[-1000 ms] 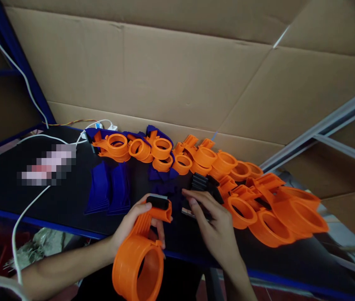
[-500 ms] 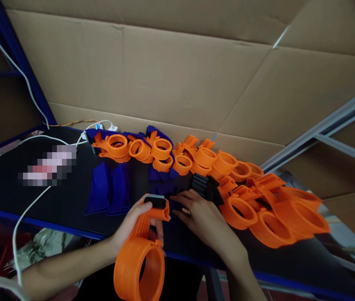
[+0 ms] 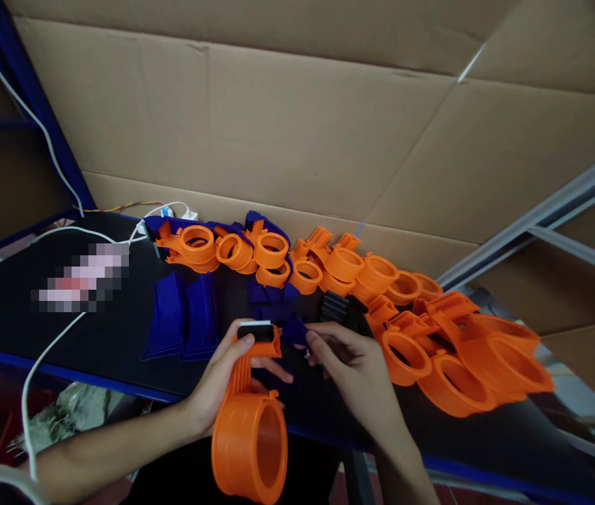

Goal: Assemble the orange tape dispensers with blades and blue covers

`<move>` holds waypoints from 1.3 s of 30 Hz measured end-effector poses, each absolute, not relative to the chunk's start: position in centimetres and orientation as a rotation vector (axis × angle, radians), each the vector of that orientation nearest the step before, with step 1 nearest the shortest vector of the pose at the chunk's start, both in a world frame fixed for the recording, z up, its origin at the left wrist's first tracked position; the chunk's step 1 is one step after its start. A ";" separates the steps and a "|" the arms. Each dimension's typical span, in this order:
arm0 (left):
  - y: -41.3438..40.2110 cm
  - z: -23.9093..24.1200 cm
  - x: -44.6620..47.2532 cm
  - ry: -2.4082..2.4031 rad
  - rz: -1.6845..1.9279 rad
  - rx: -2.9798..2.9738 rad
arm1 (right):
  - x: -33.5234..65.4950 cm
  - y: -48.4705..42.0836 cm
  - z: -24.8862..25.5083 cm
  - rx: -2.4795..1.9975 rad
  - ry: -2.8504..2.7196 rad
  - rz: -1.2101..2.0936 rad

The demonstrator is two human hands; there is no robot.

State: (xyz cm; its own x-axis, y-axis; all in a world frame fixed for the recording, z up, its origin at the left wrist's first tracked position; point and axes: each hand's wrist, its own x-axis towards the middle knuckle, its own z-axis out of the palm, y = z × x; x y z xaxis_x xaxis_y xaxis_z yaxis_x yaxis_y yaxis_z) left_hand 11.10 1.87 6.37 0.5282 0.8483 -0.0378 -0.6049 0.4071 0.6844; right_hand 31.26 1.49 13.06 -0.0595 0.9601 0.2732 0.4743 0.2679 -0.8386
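Note:
My left hand (image 3: 211,382) is wrapped round the upper end of an orange tape dispenser (image 3: 242,445), its ring hanging down near the table's front edge. The thumb rests by a black strip (image 3: 256,333) with a pale toothed blade on top. My right hand (image 3: 354,368) pinches a small dark blue plastic piece (image 3: 293,331) between thumb and fingers, just right of the dispenser's head and seemingly apart from it. A small shiny bit shows under those fingertips, too small to name. Beyond the right hand lie black ribbed parts (image 3: 335,307).
Several orange dispensers (image 3: 344,264) line the back, some with blue parts; more orange dispensers (image 3: 460,382) are heaped at right. Stacked blue curved plates (image 3: 200,319) lie left of centre. White cables (image 3: 55,344) cross the left side. A cardboard wall (image 3: 276,119) closes the back.
My right hand has drawn back slightly from the table and now has a small blue piece in its fingertips. The dispenser in my left hand has turned, its ring swinging right.

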 end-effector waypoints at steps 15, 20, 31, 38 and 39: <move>1.4 7.4 11.2 0.498 0.971 0.592 | 29.8 0.0 13.4 -1.321 -1.741 0.660; 1.6 7.0 11.2 0.537 0.982 0.531 | 30.4 0.5 13.2 -1.218 -1.943 0.665; 1.5 6.9 11.4 0.414 0.942 0.591 | 31.1 1.6 12.9 -1.098 -2.045 0.616; 1.2 7.6 11.7 0.555 0.953 0.608 | 31.3 1.2 14.0 -1.143 -2.018 0.554; 1.2 7.6 11.8 0.565 0.955 0.599 | 31.3 1.1 14.1 -1.150 -2.016 0.550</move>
State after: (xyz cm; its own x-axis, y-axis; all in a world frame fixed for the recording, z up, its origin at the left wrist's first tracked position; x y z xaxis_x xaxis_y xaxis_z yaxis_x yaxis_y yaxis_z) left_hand 11.80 1.24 7.60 0.4614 0.8694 -0.1766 -0.5736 0.4442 0.6883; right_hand 31.28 1.13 14.06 -0.3258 0.8622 0.3878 0.5461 0.5065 -0.6673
